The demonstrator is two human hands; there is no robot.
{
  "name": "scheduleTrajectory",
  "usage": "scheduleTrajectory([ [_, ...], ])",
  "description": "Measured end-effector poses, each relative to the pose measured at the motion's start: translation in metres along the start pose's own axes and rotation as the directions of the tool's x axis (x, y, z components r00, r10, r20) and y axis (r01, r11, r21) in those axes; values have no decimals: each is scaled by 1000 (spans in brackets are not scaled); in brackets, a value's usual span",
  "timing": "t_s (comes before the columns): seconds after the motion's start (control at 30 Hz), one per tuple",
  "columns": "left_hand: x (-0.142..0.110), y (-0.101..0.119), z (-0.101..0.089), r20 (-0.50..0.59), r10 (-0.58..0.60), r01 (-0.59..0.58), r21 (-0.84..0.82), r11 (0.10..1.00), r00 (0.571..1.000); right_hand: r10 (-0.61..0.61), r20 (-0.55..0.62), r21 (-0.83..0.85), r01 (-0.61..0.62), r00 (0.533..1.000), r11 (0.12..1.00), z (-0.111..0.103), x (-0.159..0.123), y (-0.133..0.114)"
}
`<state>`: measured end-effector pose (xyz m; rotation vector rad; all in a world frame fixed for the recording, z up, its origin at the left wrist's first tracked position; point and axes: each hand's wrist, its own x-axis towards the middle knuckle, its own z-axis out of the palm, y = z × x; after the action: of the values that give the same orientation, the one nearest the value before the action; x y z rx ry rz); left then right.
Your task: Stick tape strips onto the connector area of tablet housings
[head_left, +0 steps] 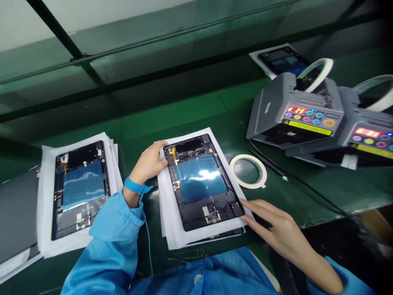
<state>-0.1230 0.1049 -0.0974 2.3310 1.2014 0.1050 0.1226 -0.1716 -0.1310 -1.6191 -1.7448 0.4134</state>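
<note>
An open-backed tablet (201, 180) lies in front of me on a stack of white sheets (166, 217). Its blue-filmed battery, orange flex cables and a small circuit board show. My left hand (150, 163) grips the tablet's upper left corner, thumb bent over the edge. At the lower right corner, my right hand (276, 227) holds the edge between thumb and fingers, their tips partly hidden. Under the white sheets, the dark edge of another tablet (221, 235) peeks out. A blue strap (135, 186) with a thin cord circles my left wrist.
A second open tablet (81, 184) rests on white sheets to the left, beside a dark flat panel (18, 213). Right of centre lies a tape roll (249, 171). Two grey tape dispensers (273, 106) with lit displays stand behind a black cable (307, 188). Another tablet (282, 59) lies farther back.
</note>
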Motion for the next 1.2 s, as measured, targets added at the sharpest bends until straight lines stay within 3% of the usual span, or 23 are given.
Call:
scheduleTrajectory([
  [0.17, -4, -4, 1, -44, 39, -43, -85, 995, 998, -83, -86, -53, 79, 993, 996, 12, -16, -19],
  [0.33, -4, -7, 6, -101, -19, 1, -168, 986, 995, -153, -111, -115, 140, 982, 983, 15, -25, -23],
  [0.4, -3, -10, 10, -122, -49, 23, -209, 978, 991, -183, -109, -184, 161, 977, 970, 5, -22, -14],
  [0.47, -2, -13, 13, -158, -64, 25, -240, 970, 985, -190, -167, -362, 119, 967, 925, -10, -13, 3],
  [0.57, 0, -15, 18, -209, -59, 4, -256, 967, 976, -169, -300, -655, -74, 939, 752, -32, 9, 40],
  [0.63, -1, -15, 19, -222, -54, -4, -253, 968, 974, -101, -344, -724, -195, 933, 662, -39, 28, 66],
  [0.73, -2, -13, 19, -238, -49, -13, -252, 968, 970, -28, -367, -710, -261, 930, 654, -38, 51, 95],
  [0.83, -3, -13, 19, -256, -37, -26, -237, 971, 966, -27, -387, -692, -270, 922, 670, -33, 61, 108],
  [1.03, -2, -13, 19, -265, -12, -48, -219, 974, 964, 4, -395, -715, -311, 918, 626, -32, 66, 106],
  [1.2, -2, -12, 20, -260, -20, -39, -219, 975, 965, -33, -432, -671, -297, 901, 679, -38, 70, 101],
])
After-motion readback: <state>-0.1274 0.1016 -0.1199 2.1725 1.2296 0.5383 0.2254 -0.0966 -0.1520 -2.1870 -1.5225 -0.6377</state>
